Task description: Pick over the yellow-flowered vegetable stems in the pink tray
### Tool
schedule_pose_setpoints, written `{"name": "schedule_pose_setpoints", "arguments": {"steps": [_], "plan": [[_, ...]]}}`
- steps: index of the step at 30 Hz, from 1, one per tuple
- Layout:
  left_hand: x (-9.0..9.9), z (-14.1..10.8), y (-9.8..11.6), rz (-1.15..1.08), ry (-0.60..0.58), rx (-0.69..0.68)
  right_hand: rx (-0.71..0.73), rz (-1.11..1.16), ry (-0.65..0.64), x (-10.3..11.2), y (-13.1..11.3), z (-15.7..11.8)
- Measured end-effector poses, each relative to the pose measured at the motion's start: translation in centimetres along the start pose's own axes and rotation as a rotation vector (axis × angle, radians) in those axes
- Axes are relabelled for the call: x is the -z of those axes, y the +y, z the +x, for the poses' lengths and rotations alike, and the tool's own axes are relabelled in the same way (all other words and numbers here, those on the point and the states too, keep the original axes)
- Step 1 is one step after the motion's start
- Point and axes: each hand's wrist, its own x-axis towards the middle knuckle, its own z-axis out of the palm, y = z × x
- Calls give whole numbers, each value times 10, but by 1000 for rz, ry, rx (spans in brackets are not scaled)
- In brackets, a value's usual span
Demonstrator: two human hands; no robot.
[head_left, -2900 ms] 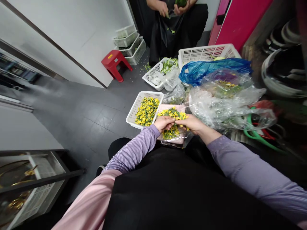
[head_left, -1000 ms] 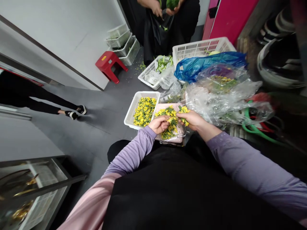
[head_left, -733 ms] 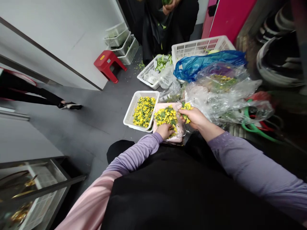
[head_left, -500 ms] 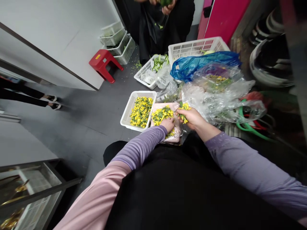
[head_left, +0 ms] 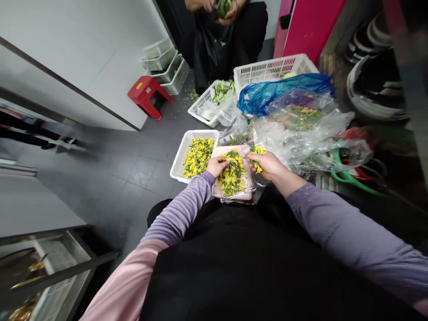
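Observation:
My right hand is closed around a small bunch of yellow flowers with green stems, beside the right edge of a pink tray. Yellow flowers and green buds are heaped on this tray, over clear plastic. At the tray's left side my left hand is closed, fingertips pinched together at the edge of the heap; what they pinch is too small to make out. Just left of the tray stands a white perforated basket, holding more of the same yellow flowers.
Clear plastic bags and a blue bag lie ahead right, against a large white basket. Green-handled scissors are at the right. A co-worker's hands hold a green vegetable. A red stool stands ahead left.
My left hand has moved from over the flower heap to the tray's left side, uncovering the heap's near part. My right hand still holds its bunch in about the same place.

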Motion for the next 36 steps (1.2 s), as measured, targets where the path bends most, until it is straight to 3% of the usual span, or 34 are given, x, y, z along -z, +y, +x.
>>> {"name": "schedule_pose_setpoints", "arguments": {"steps": [3, 6, 11, 15, 20, 25, 27, 29, 34, 36], "plan": [[10, -15, 10, -301, -50, 95, -19, -94, -54, -1, 6, 1], [14, -31, 18, -430, -127, 115, 11, -209, -131, -3, 10, 1], [10, -49, 28, -411, -195, 76, 134, -487, -272, -5, 12, -2], [4, -55, 34, -387, -242, 65, 90, -586, -389, -4, 10, -5], [-3, -60, 39, -350, -155, 70, -52, -429, -381, -2, 8, -9], [-3, -62, 42, -353, 71, -32, -114, -320, -326, -3, 5, -11], [1, -62, 41, -400, 100, -17, -130, -303, -330, -3, 3, -11], [6, -63, 40, -430, 52, 28, -143, -286, -368, -3, 2, -12], [11, -72, 44, -425, -271, 121, -167, -288, -435, -1, 1, -12], [12, -74, 48, -385, -347, 134, -176, -303, -462, 0, 0, -13]]}}
